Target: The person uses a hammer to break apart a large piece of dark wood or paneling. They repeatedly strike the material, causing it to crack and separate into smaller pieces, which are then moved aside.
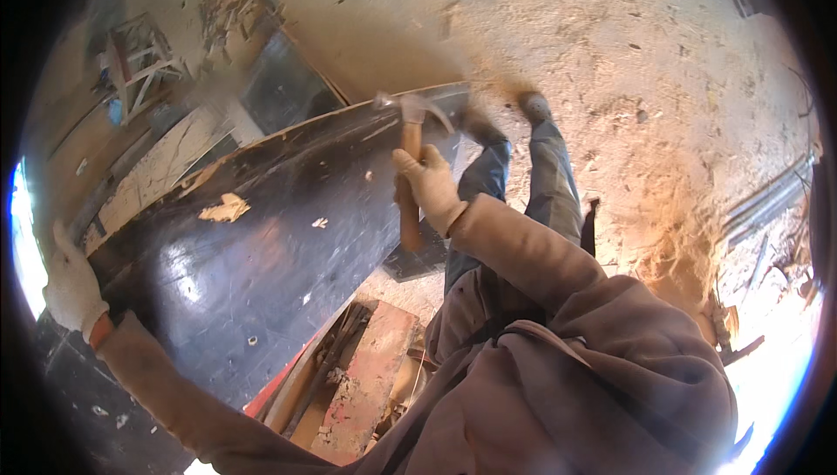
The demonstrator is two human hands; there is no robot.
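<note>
My right hand [429, 185], in a pale work glove, grips the wooden handle of a claw hammer [411, 142]. The hammer's metal head is raised above the far right end of a dark, smooth panel [288, 222], its curved claw turned to the right. My left hand [74, 281], also gloved, is at the panel's far left edge with one finger stretched out; its other fingers are hard to make out. A torn, pale scrap [225, 208] and a smaller light chip [320, 223] lie on the panel.
Below the panel lies a worn reddish board [370, 379] among scrap wood. A white wooden frame [144, 69] and offcuts are at the far left. My legs [551, 165] stand on sandy ground [636, 109]. Metal lengths [767, 191] lie at right.
</note>
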